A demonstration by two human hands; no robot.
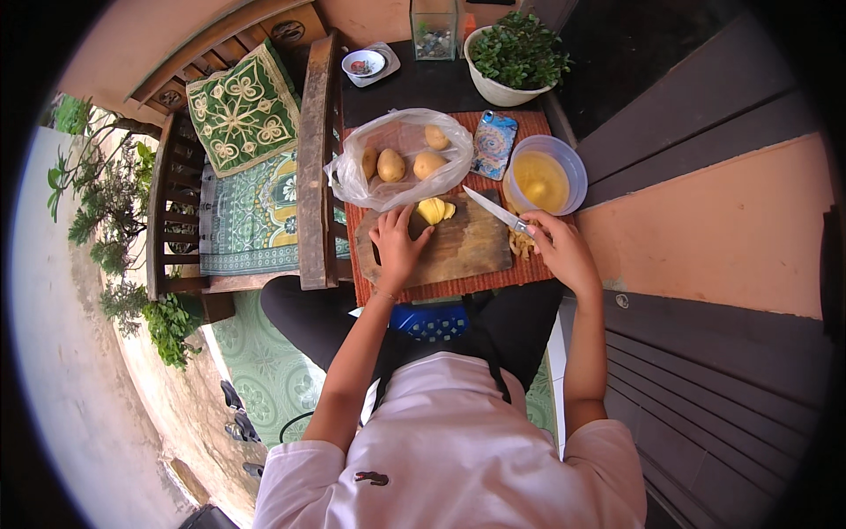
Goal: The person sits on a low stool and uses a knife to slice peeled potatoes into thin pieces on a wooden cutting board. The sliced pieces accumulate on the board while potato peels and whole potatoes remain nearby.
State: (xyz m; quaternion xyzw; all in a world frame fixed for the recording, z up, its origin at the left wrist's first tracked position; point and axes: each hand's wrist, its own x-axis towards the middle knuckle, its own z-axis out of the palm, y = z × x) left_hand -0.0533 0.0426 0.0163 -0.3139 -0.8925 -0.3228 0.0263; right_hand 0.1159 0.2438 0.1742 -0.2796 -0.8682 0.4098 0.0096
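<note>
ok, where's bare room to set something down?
Middle of cutting board, between left hand and peelings, nearer than potato slices; dark tabletop between glass tank and plastic bag. Crowded: right side of mat, with phone, tub, peelings, right hand.

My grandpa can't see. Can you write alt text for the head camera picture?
A person's right hand holds a knife by a wooden board; the left hand is at the board's left side, near cut yellow potato. Behind the board, an open plastic bag holds brown-skinned potatoes, with a blue-patterned phone to its right and a see-through tub further right.
</note>
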